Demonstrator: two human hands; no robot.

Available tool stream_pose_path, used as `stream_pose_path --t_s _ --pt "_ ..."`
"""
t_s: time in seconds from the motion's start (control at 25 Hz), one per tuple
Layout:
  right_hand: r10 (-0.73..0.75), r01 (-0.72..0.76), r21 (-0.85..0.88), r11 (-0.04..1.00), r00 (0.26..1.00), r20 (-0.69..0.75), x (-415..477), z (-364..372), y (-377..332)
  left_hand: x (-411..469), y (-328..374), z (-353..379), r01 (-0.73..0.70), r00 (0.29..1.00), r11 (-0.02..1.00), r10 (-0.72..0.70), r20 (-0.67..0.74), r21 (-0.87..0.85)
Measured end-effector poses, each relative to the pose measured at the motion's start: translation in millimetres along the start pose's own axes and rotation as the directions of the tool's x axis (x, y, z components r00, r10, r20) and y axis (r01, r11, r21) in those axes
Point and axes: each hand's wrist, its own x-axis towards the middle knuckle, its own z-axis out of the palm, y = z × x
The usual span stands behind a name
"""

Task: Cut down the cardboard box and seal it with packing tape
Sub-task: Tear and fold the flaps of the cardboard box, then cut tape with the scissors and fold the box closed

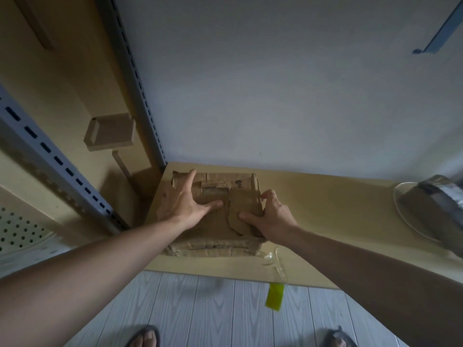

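The cardboard box [246,202] lies flat at the centre of the frame on a tan tabletop [325,209], brown and worn. Its ragged-edged top flaps [215,182] are folded down, overlapping unevenly.

Tan tabletop [325,209] against the wall. A cardboard box [213,246] sits at its left end. A clear tape strip [275,259] lies at the front edge — its green tab [274,296] hangs over. Grey object [436,209] far right.

We see a tan worktop [325,201], a slotted grey upright [137,91] at its left, a dark bundle [436,206] on its right end, plank floor [213,309] below.
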Motion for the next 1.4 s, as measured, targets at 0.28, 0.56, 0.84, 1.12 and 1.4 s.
stream_pose_path --t_s 0.28,0.56,0.84,1.12,1.4 --pt "-0.017 0.015 -0.019 1.000 0.995 -0.100 -43 -20 63 -10 -10 24 -0.697 0.611 0.589 0.786 -0.091 0.408" --pt "0.352 -0.322 0.188 0.928 0.922 -0.161 -89 31 125 -69 -19 117 -0.761 0.601 0.616 0.549 0.581 0.205" --pt "0.542 -0.458 0.683 0.569 0.833 0.107 -97 74 136 -54 -24 128 -0.653 0.690 0.697 0.386 0.612 0.297" --pt "0.482 -0.497 0.757 0.424 0.832 0.276 -108 76 140 -50 -37 140 -0.610 0.699 0.710 0.271 0.662 0.353" --pt "0.466 -0.544 0.710 0.447 0.819 0.334 -135 74 137 -71 -34 150 -0.270 0.709 0.899 -0.057 0.703 0.345"
